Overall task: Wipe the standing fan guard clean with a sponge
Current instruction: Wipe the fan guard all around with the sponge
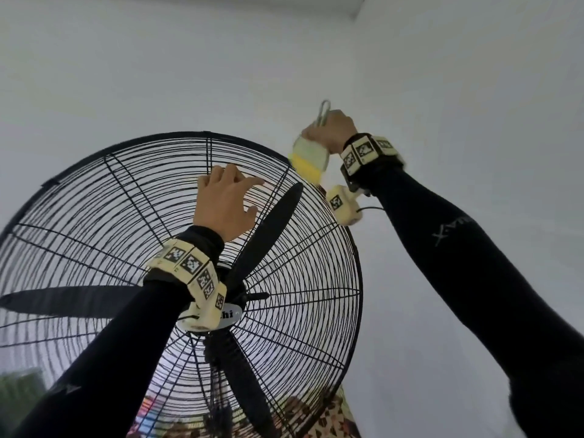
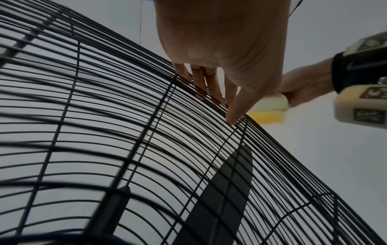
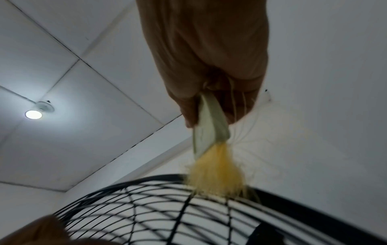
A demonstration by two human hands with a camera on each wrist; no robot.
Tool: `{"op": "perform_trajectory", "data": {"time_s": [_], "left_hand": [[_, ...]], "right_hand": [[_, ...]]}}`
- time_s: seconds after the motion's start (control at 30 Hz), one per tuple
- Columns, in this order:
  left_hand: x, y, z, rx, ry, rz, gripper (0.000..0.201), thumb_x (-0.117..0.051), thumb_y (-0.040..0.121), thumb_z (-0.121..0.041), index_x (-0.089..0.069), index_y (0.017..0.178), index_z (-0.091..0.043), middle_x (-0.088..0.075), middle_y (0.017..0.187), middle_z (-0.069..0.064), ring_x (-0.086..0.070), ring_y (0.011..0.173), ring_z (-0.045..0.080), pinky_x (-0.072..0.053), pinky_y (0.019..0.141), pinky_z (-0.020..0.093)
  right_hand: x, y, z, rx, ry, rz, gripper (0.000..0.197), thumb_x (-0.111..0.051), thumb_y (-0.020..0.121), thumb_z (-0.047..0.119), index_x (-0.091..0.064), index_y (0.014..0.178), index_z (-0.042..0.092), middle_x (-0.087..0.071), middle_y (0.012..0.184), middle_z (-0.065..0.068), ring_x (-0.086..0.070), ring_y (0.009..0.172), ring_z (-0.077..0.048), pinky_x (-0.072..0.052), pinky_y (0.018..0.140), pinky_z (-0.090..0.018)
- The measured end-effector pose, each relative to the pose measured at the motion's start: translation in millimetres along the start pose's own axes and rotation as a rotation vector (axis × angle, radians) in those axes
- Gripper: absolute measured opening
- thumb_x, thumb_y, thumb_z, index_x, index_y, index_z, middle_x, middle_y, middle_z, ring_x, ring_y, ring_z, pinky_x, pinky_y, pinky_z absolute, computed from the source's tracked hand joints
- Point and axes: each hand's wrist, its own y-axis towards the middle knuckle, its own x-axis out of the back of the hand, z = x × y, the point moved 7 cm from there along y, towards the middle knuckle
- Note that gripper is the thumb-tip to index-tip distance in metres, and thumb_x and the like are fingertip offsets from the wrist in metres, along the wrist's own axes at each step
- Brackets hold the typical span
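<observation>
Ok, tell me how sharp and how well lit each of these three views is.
Head view: evenly lit, mostly sharp, fan guard bowed by the wide lens. Left wrist view: dim, near wires smeared, left hand in shade. Right wrist view: ceiling lamp glares, right hand dark, yellow cleaning tool motion-blurred.

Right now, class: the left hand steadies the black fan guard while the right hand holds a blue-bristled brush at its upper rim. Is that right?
Not quite. The bristles are yellow, not blue, as the right wrist view shows. The rest stands: the left hand steadies the black fan guard while the right hand holds the brush at its upper rim.
</observation>
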Motion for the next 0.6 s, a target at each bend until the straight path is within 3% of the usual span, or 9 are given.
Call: {"op": "perform_trajectory", "data": {"time_s": [0.1, 0.17, 0.23, 0.3, 0.4, 0.53, 0.6], "left_hand": [[0.5, -0.6, -3.1, 0.002, -0.006, -0.002, 0.053, -0.078, 0.078, -0.033, -0.066, 0.129, -0.034, -0.052, 0.106, 0.002, -0.048, 0.105, 0.030, -0.037, 0.093, 0.047], [0.7, -1.7, -2.7, 0.000, -0.012, -0.007, 0.053, -0.078, 0.078, -0.032, -0.066, 0.129, -0.034, -0.052, 0.106, 0.002, -0.049, 0.105, 0.030, -0.037, 0.093, 0.047], [1.3, -1.1, 0.5, -0.004, -0.014, -0.009, 0.053, -0.078, 0.078, -0.031, -0.066, 0.129, -0.034, -0.053, 0.107, 0.003, -0.049, 0.105, 0.030, -0.038, 0.093, 0.048], [1.3, -1.0, 4.3, -0.008, -0.012, -0.015, 0.053, -0.078, 0.078, -0.032, -0.067, 0.130, -0.034, -0.053, 0.106, 0.003, -0.049, 0.105, 0.031, -0.038, 0.093, 0.048], [-2.1, -0.2, 3.1, -0.018, -0.013, -0.012, 0.053, -0.078, 0.078, -0.032, -0.067, 0.130, -0.033, -0.054, 0.106, 0.003, -0.050, 0.105, 0.031, -0.038, 0.093, 0.048], [-4.6, 1.5, -1.1, -0.011, -0.017, -0.001, 0.052, -0.078, 0.078, -0.032, -0.067, 0.129, -0.032, -0.056, 0.110, 0.004, -0.049, 0.109, 0.032, -0.037, 0.095, 0.049], [-4.3, 0.9, -1.3, -0.009, -0.015, -0.004, 0.052, -0.078, 0.078, -0.031, -0.067, 0.129, -0.032, -0.056, 0.111, 0.004, -0.049, 0.109, 0.032, -0.036, 0.095, 0.048]], "right_hand": [[-8.6, -1.4, 46.0, 0.274, 0.081, -0.031, 0.033, -0.060, 0.100, 0.046, -0.075, 0.119, 0.023, -0.073, 0.105, 0.004, -0.067, 0.094, -0.017, -0.045, 0.064, -0.013], [-6.3, -10.8, 56.3, 0.401, 0.195, -0.102, 0.025, -0.062, 0.099, 0.045, -0.077, 0.116, 0.033, -0.078, 0.104, 0.006, -0.071, 0.093, -0.017, -0.054, 0.075, -0.024], [-1.6, -17.0, 47.7, 0.462, 0.258, -0.219, 0.024, -0.065, 0.097, 0.042, -0.077, 0.116, 0.032, -0.078, 0.102, 0.006, -0.070, 0.086, -0.007, -0.054, 0.076, -0.024], [-8.7, -25.8, 29.7, 0.470, 0.216, -0.256, 0.027, -0.063, 0.098, 0.042, -0.076, 0.119, 0.032, -0.078, 0.099, 0.003, -0.069, 0.077, -0.005, -0.053, 0.070, -0.020], [-25.3, -50.7, -6.6, 0.464, 0.019, -0.272, 0.029, -0.057, 0.101, 0.046, -0.075, 0.119, 0.031, -0.077, 0.084, 0.001, -0.067, 0.064, -0.012, -0.053, 0.063, -0.026], [-20.2, -69.2, -64.1, 0.233, -0.177, -0.215, 0.013, -0.064, 0.088, 0.039, -0.068, 0.086, 0.027, -0.071, 0.076, 0.006, -0.067, 0.072, -0.020, -0.047, 0.066, -0.028], [-13.6, -71.9, -65.3, 0.212, -0.150, -0.211, 0.010, -0.067, 0.087, 0.041, -0.065, 0.087, 0.032, -0.065, 0.072, 0.011, -0.065, 0.072, -0.018, -0.046, 0.068, -0.027]]}}
